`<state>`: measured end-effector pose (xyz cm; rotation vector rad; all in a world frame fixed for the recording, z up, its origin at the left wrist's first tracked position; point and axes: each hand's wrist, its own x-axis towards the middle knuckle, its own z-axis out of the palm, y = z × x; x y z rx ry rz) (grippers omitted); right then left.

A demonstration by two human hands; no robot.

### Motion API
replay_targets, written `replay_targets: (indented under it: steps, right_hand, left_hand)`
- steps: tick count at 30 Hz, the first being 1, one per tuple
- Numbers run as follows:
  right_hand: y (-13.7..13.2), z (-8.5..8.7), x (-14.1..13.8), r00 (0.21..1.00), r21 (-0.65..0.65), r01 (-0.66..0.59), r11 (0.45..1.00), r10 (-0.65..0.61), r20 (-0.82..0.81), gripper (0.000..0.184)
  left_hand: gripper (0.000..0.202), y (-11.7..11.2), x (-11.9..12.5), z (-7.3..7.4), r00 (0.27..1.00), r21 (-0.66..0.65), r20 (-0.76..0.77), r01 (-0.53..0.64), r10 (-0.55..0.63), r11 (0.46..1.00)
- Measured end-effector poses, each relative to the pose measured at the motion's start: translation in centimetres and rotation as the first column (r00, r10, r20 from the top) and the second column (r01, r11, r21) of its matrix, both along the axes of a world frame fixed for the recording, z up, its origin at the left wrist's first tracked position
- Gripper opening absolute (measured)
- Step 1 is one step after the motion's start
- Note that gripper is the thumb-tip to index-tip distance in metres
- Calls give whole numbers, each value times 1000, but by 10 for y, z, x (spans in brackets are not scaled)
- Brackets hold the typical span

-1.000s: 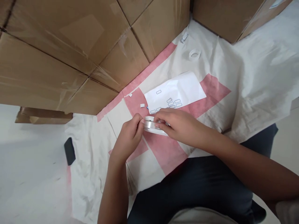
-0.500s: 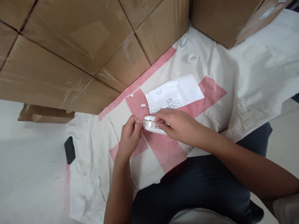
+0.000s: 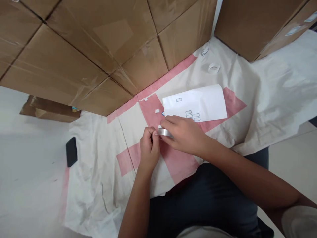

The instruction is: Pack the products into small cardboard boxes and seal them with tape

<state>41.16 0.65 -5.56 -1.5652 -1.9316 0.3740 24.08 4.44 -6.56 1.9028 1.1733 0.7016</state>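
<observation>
My right hand (image 3: 184, 135) is closed around a roll of clear tape (image 3: 165, 132), whose shiny rim shows between my two hands. Thumb and fingers of my left hand (image 3: 150, 147) are pinched together at the roll's left edge, apparently on the tape's loose end; the fine detail is too small to make out. Just beyond my right hand lies a white sheet of paper (image 3: 210, 102) with several small outlined rectangular labels on it, partly covered by the hand. A small white scrap (image 3: 157, 111) rests left of the sheet.
Stacked cardboard boxes (image 3: 99, 39) form a wall ahead, and another box (image 3: 255, 26) stands at the back right. A white ring-shaped roll (image 3: 213, 68) lies on the pink-and-white cloth (image 3: 235, 79). A black phone-like object (image 3: 71, 152) is at the left edge.
The tape roll has turned edge-on and my right hand now covers more of it. Both hands stay close together; the view has shifted slightly.
</observation>
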Motion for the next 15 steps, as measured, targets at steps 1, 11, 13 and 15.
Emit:
replay_targets:
  steps: [1,11,13,15]
  right_hand:
    - [1,0,-2,1000,4,-11,1000,11,-4,9]
    - [-11,-8,-14,974,25,187,982,-182,-134,9]
    - [-12,-8,-14,972,14,184,983,-180,-153,8]
    - [-13,-9,-13,970,0,179,984,-176,-168,7]
  left_hand:
    - [26,0,0,-1,1000,-1,11,-10,10,1000]
    - [27,-16,13,17,987,-91,-95,-142,133,986]
    - [27,-19,16,20,981,-102,-105,-171,160,980]
    - [27,-20,15,19,975,-90,-114,-204,193,975]
